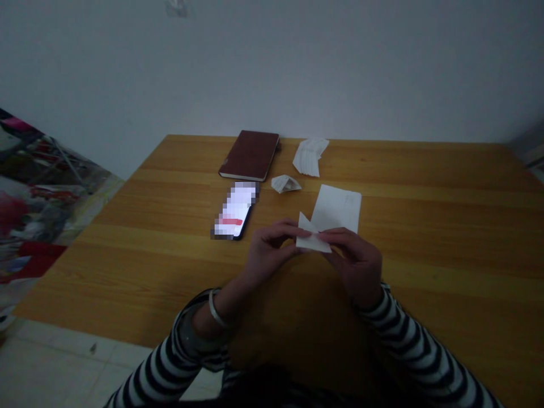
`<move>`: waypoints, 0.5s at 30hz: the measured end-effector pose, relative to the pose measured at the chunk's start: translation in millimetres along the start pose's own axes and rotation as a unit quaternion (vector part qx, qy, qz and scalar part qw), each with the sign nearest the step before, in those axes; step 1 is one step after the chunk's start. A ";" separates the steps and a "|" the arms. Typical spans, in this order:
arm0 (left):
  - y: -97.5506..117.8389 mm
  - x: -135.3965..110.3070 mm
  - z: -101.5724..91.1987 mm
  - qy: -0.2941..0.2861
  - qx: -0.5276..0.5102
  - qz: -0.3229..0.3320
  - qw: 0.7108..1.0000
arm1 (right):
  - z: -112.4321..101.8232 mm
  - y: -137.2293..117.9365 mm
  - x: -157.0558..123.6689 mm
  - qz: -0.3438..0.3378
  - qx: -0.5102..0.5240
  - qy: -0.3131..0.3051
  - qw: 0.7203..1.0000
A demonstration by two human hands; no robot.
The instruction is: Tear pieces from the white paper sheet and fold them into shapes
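Between my two hands is a small folded piece of white paper [313,243], raised above the near part of the table. My left hand [272,246] pinches its left side between thumb and fingers. On the other side, my right hand [357,258] grips the paper with its fingertips. One pointed corner sticks up near the left fingers. Just behind the hands lies a flat white sheet or stack of paper [338,207], partly covered by the right hand and the folded piece. A small folded paper shape [285,183] rests farther back.
A fanned row of folded white papers [310,157] lies near the wall. To its left is a dark red notebook [251,154], with a lit phone [236,209] in front of it. The wooden table [446,226] meets a pale wall. Assorted clutter [38,198] fills the far left, beyond the table edge.
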State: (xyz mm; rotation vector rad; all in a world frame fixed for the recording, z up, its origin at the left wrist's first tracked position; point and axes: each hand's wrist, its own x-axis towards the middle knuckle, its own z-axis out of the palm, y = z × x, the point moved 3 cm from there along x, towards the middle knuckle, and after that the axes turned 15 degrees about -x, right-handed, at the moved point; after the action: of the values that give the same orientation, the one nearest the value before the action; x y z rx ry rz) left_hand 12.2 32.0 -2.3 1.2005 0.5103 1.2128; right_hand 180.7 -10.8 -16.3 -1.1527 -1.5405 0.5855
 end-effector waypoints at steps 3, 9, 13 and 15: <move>4.3 -1.5 1.6 0.011 0.002 0.000 1.000 | -5.9 -0.4 0.7 -0.010 -0.012 0.019 1.000; 5.8 -8.8 1.4 0.051 0.077 0.052 0.994 | -10.4 -4.7 0.6 -0.030 -0.059 0.051 0.996; 5.1 -11.5 2.6 0.073 0.118 0.055 0.989 | -9.3 -5.3 0.1 -0.030 -0.090 0.066 0.993; 4.8 -12.8 3.6 0.091 0.128 0.047 0.986 | -10.0 -6.3 0.2 -0.027 -0.098 0.084 0.991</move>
State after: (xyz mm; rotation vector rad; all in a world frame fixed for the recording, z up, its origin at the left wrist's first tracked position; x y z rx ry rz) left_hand 8.8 18.4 -0.2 1.3486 0.7710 1.3769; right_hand 187.7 -15.2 -7.9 -1.2719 -1.5018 0.2966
